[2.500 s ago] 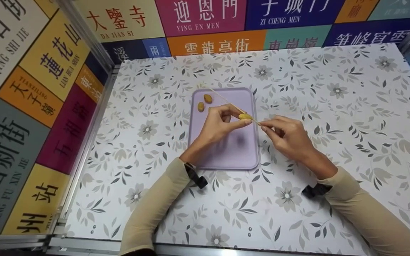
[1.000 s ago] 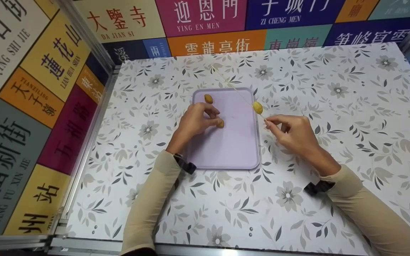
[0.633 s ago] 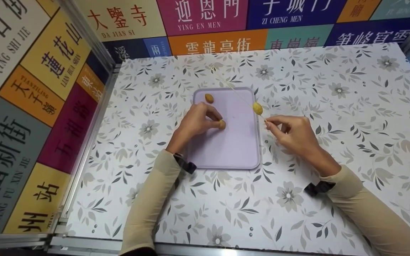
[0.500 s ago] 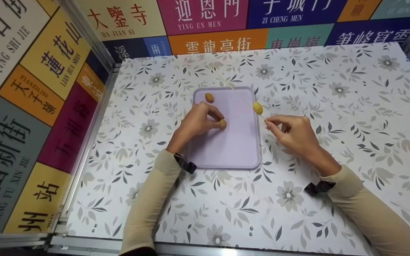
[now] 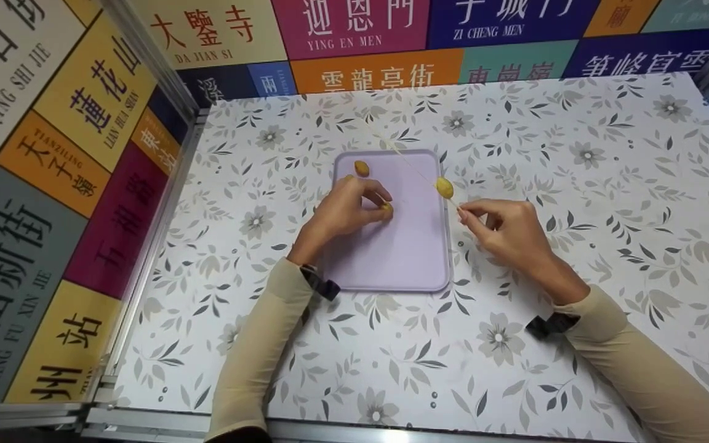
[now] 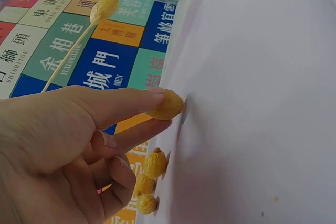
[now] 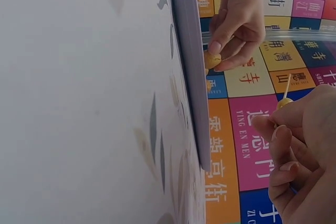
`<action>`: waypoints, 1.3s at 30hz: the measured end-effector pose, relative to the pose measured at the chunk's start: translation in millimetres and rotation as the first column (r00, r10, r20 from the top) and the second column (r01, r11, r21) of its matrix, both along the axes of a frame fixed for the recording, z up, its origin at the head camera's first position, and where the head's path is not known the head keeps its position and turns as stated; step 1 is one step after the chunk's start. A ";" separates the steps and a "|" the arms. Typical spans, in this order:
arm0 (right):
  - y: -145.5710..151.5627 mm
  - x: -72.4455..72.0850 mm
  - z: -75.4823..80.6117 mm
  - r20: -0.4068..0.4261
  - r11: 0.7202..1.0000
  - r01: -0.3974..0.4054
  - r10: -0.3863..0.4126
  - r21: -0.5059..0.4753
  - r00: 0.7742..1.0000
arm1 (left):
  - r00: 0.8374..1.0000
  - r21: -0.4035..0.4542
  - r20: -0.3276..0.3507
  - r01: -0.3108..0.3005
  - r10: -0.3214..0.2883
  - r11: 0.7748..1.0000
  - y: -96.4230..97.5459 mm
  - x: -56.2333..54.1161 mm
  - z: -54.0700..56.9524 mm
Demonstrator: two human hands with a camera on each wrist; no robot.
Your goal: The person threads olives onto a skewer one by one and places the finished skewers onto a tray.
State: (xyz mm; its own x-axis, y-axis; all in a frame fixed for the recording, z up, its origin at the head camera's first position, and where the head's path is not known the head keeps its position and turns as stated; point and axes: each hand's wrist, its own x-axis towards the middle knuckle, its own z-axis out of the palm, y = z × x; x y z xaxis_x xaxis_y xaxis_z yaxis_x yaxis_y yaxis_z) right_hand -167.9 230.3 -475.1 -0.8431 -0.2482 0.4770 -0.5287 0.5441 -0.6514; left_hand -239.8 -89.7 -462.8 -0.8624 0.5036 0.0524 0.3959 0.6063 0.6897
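Over the lilac tray (image 5: 413,261), my left hand (image 5: 347,208) pinches a small yellow wrinkled fruit (image 6: 169,104) between thumb and fingers, close above the tray surface in the left wrist view. My right hand (image 5: 505,231), just right of the tray, pinches the lower end of a thin wooden skewer (image 6: 73,51). One yellow fruit (image 5: 445,187) is threaded on it, a little above the right fingertips. The skewer's long free part slants up and left across the tray's far right corner. More loose fruits (image 6: 156,162) lie on the tray beside the left hand, mostly hidden from the head view.
One loose fruit (image 5: 362,168) shows at the tray's far left corner. A floral-patterned table (image 5: 576,203) surrounds the tray. Panels with printed characters (image 5: 354,27) stand along the back and left, with a metal frame (image 5: 145,271) at the left edge.
My left hand has let go of the skewered fruit, moved left over the tray and taken hold of another fruit. The right hand has shifted slightly right, keeping the skewer.
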 end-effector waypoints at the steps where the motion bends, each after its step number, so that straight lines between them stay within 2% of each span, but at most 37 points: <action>1: 0.0 0.1 0.2 0.000 1.000 0.001 -0.001 0.000 1.000 | 1.000 0.007 -0.003 -0.009 0.009 1.000 -0.2 -0.4 0.1; 6: -0.2 0.5 1.0 0.005 1.000 0.000 0.000 -0.009 1.000 | 0.996 0.028 -0.018 -0.084 0.085 0.996 -2.9 -2.9 2.1; 12: -0.3 0.1 0.8 0.001 1.000 -0.007 0.007 -0.014 1.000 | 0.979 0.093 -0.125 -0.152 0.163 0.984 -10.3 -8.7 3.6; 16: 0.2 -0.3 -0.9 0.001 1.000 -0.017 0.017 -0.009 1.000 | 0.953 0.147 -0.183 -0.214 0.240 0.966 -15.7 -11.8 3.7; 21: 0.5 -0.9 -2.9 0.014 0.999 -0.019 0.018 0.029 1.000 | 0.897 0.146 -0.242 -0.344 0.371 0.928 -21.2 -14.0 4.6; 23: 0.4 -0.9 -3.2 0.022 0.998 -0.021 0.020 0.053 1.000 | 0.873 0.157 -0.268 -0.378 0.408 0.912 -23.1 -13.9 5.0; 25: 0.6 -0.7 -3.2 0.029 0.997 -0.025 0.023 0.077 0.999 | 0.858 0.178 -0.276 -0.398 0.433 0.900 -24.4 -14.1 5.6; 27: 0.6 -0.5 -3.0 0.036 0.995 -0.028 0.024 0.096 0.999 | 0.847 0.192 -0.282 -0.409 0.450 0.892 -25.3 -14.4 5.9; 35: -0.1 -0.3 -3.0 0.058 0.988 -0.039 0.030 0.150 0.998 | 0.827 0.214 -0.255 -0.457 0.501 0.863 -28.2 -15.2 4.3; 39: 0.2 0.2 -3.5 0.074 0.987 -0.044 0.032 0.153 0.997 | 0.814 0.216 -0.262 -0.474 0.518 0.854 -29.3 -15.6 3.8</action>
